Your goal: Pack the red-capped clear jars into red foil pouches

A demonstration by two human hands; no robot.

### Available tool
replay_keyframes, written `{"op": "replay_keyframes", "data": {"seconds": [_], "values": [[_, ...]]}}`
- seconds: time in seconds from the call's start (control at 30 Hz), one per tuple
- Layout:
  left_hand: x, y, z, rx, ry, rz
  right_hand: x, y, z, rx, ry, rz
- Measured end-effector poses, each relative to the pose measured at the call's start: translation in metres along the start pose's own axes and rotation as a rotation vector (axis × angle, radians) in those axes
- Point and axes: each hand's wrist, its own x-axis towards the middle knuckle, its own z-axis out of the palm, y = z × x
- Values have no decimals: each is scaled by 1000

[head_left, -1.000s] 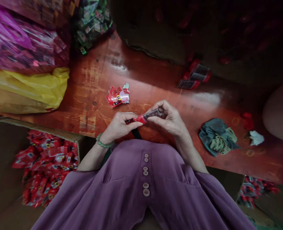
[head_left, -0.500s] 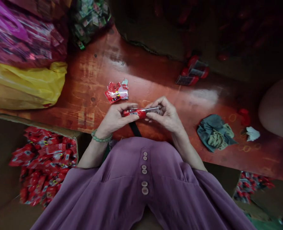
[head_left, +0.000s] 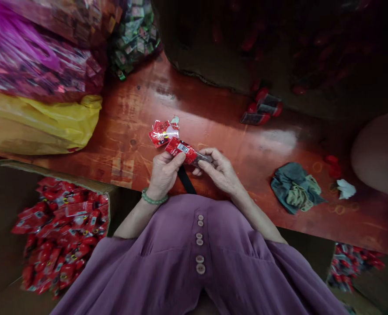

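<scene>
Between my hands is a red printed wrapper [head_left: 183,149] with a barcode, its right part dark and see-through. My left hand [head_left: 165,170], with a green bead bracelet at the wrist, pinches the red end between thumb and fingers. The clear dark end is gripped by the thumb and fingers of my right hand [head_left: 217,167]. What the wrapper contains, I cannot make out. Just behind it a small pile of red printed packets [head_left: 163,132] lies on the red-brown table [head_left: 200,124].
Bulging bags [head_left: 78,78] and a yellow bag [head_left: 69,122] fill the left side. A carton [head_left: 109,192] of red packets stands below the table edge. Rightward lie red-and-clear packs [head_left: 257,114], a crumpled dark cloth [head_left: 294,186] and white tissue [head_left: 346,189]. A pale round container [head_left: 377,153] stands far right.
The wrapper has turned from nearly level to slanting, its red end now higher and its barcode face showing. My left hand has turned more upright. The whole view has shifted slightly.
</scene>
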Motion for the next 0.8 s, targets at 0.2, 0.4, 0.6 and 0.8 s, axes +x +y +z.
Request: {"op": "replay_keyframes", "data": {"seconds": [0.2,0.4,0.6,0.8], "values": [[-2,-15,0,111,126,118,6,8,11,68,71,-47],[1,-9,-2,70,57,175,17,6,15,115,1,-23],[7,2,7,-23,12,131,18,5,9,51,-68,-58],[8,-2,9,-15,-148,89,18,5,8,117,-52,-50]]}}
